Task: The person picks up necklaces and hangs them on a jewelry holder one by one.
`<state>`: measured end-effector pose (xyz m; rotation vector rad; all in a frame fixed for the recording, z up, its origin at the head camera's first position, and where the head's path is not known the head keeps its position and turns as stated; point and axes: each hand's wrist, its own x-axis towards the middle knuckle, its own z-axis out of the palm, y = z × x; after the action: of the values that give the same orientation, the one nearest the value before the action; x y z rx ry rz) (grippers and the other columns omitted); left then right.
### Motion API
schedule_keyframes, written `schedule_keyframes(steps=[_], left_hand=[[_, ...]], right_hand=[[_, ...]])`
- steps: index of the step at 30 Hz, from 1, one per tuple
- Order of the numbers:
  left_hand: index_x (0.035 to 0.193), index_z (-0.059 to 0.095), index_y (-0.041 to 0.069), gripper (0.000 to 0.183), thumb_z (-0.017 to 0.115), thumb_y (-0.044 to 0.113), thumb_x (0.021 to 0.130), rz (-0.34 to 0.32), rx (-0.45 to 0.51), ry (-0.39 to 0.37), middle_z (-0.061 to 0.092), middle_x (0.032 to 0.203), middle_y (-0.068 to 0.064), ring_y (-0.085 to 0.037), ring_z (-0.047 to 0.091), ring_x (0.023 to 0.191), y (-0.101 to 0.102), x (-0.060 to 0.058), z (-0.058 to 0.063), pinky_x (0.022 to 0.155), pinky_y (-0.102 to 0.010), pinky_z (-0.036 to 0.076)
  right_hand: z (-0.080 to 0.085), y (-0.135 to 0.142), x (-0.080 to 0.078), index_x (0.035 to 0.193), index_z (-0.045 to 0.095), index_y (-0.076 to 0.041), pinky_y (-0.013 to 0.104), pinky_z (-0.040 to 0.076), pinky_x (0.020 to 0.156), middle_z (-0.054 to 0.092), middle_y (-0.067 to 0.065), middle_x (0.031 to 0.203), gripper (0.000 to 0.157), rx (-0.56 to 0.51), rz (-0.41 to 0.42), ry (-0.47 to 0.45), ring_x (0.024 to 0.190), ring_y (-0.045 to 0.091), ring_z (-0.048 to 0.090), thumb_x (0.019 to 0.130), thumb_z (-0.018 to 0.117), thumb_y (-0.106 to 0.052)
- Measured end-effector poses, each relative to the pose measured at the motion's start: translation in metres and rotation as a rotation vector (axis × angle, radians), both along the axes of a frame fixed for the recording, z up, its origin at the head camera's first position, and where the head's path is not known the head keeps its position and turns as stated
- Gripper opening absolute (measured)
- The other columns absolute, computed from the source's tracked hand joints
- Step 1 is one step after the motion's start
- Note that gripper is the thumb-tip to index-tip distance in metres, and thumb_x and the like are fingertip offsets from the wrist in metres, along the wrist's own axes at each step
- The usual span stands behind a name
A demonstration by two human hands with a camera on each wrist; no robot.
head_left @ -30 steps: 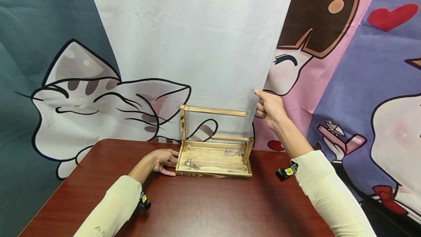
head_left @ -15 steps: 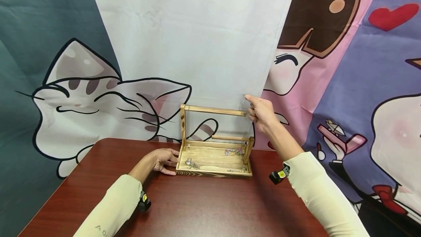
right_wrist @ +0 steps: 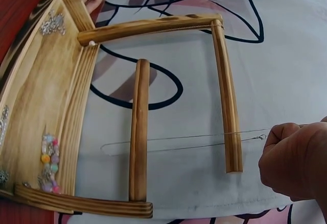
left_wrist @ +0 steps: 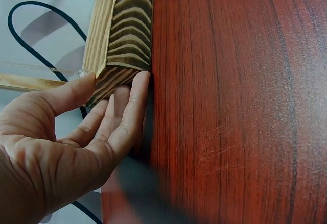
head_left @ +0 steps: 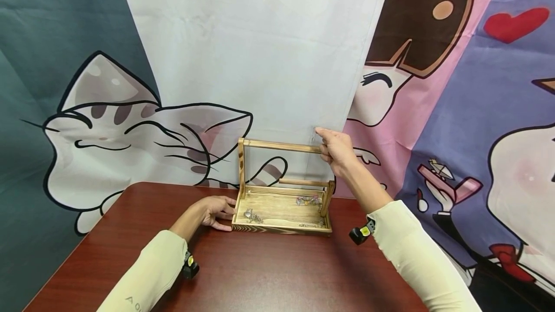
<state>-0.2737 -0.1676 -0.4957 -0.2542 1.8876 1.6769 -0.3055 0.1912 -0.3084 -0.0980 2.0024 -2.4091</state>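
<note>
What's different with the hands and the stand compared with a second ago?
The right hand, holding a thin chain, has moved left and slightly down: it was beyond the upper bar's free end and now overlaps that end in the head view. Nothing was visibly taken hold of or let go. The left hand stays at the left end of the tray; the upper bar hasn't visibly moved.

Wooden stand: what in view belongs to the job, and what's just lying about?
In the job, it seems:
wooden stand, gripped at one end by the left hand
thin chain, held by the right hand near the upper bar

Probably just lying about, untouched in the stand:
beaded piece
silvery cluster
</note>
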Motion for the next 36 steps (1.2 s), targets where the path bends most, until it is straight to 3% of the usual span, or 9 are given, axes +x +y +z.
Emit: schedule_keyframes(steps=[8, 13, 17, 21, 27, 36], left_hand=[[0.162, 0.043, -0.002, 0.056, 0.062, -0.001, 0.109, -0.008, -0.002, 0.004, 0.069, 0.128, -0.017, -0.026, 0.069, 0.117, 0.0, 0.001, 0.0, 0.098, -0.054, 0.071], [0.162, 0.043, -0.003, 0.057, 0.062, -0.001, 0.109, -0.01, 0.0, 0.004, 0.069, 0.129, -0.018, -0.026, 0.069, 0.117, -0.001, 0.001, 0.001, 0.098, -0.054, 0.071], [0.163, 0.041, -0.003, 0.058, 0.062, -0.001, 0.109, -0.007, -0.001, 0.005, 0.068, 0.131, -0.019, -0.026, 0.069, 0.117, 0.0, 0.001, 0.001, 0.098, -0.054, 0.071], [0.163, 0.041, -0.003, 0.058, 0.062, -0.002, 0.109, -0.007, -0.002, 0.004, 0.068, 0.131, -0.019, -0.025, 0.069, 0.116, 0.0, 0.001, 0.001, 0.098, -0.054, 0.071], [0.163, 0.042, -0.003, 0.058, 0.062, -0.002, 0.109, -0.002, -0.003, 0.003, 0.068, 0.13, -0.018, -0.025, 0.069, 0.115, 0.0, 0.001, 0.001, 0.097, -0.053, 0.072], [0.163, 0.043, -0.002, 0.059, 0.064, -0.002, 0.108, -0.005, -0.002, 0.005, 0.069, 0.132, -0.019, -0.026, 0.069, 0.118, 0.0, 0.0, 0.001, 0.098, -0.054, 0.072]], right_hand=[[0.0, -0.013, 0.001, 0.068, 0.067, -0.02, 0.017, 0.021, 0.044, 0.031, -0.012, 0.053, 0.046, 0.001, 0.006, -0.015, 0.046, 0.002, 0.027, 0.114, 0.068, -0.018], [-0.003, -0.021, 0.002, 0.071, 0.071, -0.019, 0.016, 0.021, 0.043, 0.032, -0.013, 0.052, 0.043, -0.001, 0.008, -0.016, 0.046, 0.002, 0.028, 0.114, 0.069, -0.019], [-0.006, -0.028, 0.002, 0.083, 0.077, -0.014, 0.016, 0.021, 0.043, 0.032, -0.013, 0.052, 0.032, -0.018, 0.011, -0.015, 0.046, 0.002, 0.028, 0.114, 0.069, -0.018], [-0.008, -0.038, 0.002, 0.106, 0.079, -0.003, 0.015, 0.02, 0.042, 0.032, -0.013, 0.052, 0.019, -0.031, 0.017, -0.024, 0.045, 0.001, 0.027, 0.113, 0.069, -0.017], [-0.01, -0.051, 0.003, 0.142, 0.068, 0.009, 0.015, 0.019, 0.042, 0.03, -0.015, 0.052, 0.039, -0.017, 0.037, -0.031, 0.045, 0.001, 0.025, 0.114, 0.068, -0.018], [-0.016, -0.064, 0.007, 0.151, 0.064, 0.008, 0.015, 0.019, 0.041, 0.031, -0.015, 0.05, 0.043, -0.004, 0.069, -0.028, 0.044, 0.0, 0.024, 0.115, 0.065, -0.016]])
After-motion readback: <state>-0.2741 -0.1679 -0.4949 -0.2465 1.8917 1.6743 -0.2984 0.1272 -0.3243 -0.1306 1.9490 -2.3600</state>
